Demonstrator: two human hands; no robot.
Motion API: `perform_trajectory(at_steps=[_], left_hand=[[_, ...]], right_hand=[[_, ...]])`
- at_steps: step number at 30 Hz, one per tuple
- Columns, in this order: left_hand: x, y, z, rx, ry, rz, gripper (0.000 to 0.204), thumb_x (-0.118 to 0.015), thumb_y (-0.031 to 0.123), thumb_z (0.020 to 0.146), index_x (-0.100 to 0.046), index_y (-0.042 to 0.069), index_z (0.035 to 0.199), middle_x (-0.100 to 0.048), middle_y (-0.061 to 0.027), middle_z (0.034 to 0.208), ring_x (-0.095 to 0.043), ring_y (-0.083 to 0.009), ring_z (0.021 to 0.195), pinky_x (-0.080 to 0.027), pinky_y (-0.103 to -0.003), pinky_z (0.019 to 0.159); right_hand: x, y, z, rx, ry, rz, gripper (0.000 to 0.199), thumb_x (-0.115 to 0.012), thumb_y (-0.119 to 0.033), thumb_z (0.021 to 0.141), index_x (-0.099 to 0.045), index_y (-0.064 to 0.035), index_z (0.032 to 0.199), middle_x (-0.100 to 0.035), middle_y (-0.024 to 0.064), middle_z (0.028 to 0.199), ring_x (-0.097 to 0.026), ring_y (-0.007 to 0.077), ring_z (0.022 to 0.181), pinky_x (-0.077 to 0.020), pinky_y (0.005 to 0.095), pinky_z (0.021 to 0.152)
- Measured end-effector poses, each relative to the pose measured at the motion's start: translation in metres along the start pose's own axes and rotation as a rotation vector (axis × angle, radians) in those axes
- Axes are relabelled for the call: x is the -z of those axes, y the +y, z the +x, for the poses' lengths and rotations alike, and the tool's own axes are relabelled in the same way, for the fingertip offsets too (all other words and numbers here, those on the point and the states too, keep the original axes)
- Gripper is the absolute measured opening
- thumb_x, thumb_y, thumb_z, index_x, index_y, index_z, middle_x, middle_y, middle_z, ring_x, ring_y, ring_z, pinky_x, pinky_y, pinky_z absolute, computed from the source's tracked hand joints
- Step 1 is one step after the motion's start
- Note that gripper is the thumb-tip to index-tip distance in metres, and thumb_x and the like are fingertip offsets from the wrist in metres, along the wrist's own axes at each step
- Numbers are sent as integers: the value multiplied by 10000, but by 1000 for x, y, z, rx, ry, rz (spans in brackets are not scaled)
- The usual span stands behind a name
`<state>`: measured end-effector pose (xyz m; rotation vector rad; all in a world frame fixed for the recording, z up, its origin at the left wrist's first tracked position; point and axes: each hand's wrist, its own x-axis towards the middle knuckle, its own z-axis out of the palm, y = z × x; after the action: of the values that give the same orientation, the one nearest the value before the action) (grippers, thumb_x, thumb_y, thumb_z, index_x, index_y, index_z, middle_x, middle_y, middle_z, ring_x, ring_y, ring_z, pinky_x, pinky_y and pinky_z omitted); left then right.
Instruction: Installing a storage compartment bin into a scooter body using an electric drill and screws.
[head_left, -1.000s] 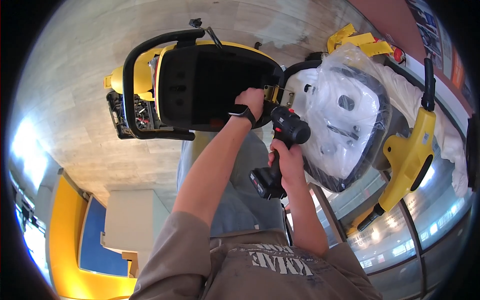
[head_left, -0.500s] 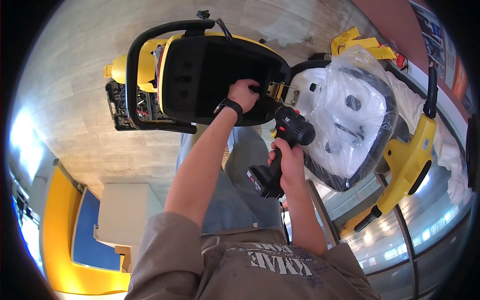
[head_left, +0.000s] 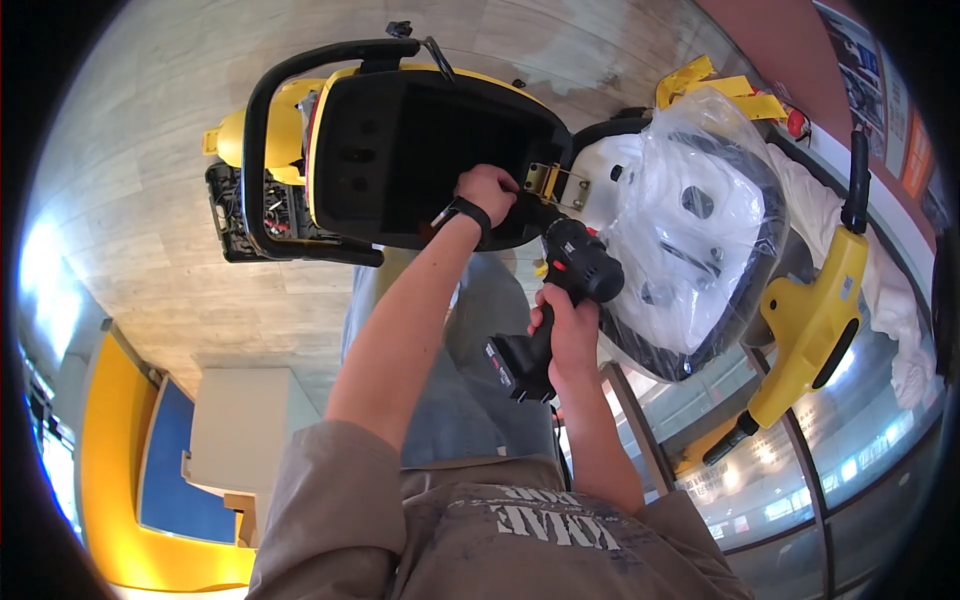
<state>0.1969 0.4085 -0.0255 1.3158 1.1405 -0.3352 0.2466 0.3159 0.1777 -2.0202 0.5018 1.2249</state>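
Note:
My right hand (head_left: 571, 335) grips a black cordless drill (head_left: 578, 262) with red accents and a battery at its foot. The drill's front end points up-left at a brassy metal hinge (head_left: 543, 182), on the right edge of a black open tub (head_left: 400, 165) with a yellow rim. The tip is too dark to make out. My left hand (head_left: 487, 193), with a black wristband, reaches over the tub's near side. Its fingers are curled close beside the hinge, and anything between them is hidden. Joined at the hinge is a white lid (head_left: 690, 215), wrapped in clear plastic.
A black tubular handle (head_left: 255, 150) curves round the tub's left side. Behind it lies an open tool case (head_left: 226, 210) on the wood-look floor. To the right are a yellow handle unit (head_left: 815, 315) with black grips, and yellow pieces (head_left: 715, 85) farther off.
My left hand has come closer to the hinge, its fingers more curled. The drill remains in my right hand beside the hinge. The whole view has shifted slightly.

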Motion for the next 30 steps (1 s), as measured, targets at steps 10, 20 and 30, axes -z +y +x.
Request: perform_trajectory(at_steps=[10,20,30], left_hand=[[7,3,5,-230,-144,40,261,-798,63,700,-754,106,954,-730,-101,907,-707,-273,848,-559,-364,789],[5,15,3,-348,-171,158,233,-769,-6,691,-718,93,895,-697,-100,922,-680,-284,910,-542,-391,793],[2,11,8,-284,-178,228,218,-713,-8,734,-730,106,919,-715,-97,970,-681,-287,936,-546,-403,829]], right_hand=[[-1,-1,-1,-5,-10,56,99,-612,-100,883,-542,-38,851,-546,29,692,-535,115,532,-444,277,493],[1,5,3,7,-38,12,108,-615,-115,865,-535,-44,877,-545,33,716,-539,120,550,-447,277,508],[-3,2,3,-25,-18,26,109,-598,-102,876,-521,-46,821,-530,24,683,-528,112,528,-436,274,497]])
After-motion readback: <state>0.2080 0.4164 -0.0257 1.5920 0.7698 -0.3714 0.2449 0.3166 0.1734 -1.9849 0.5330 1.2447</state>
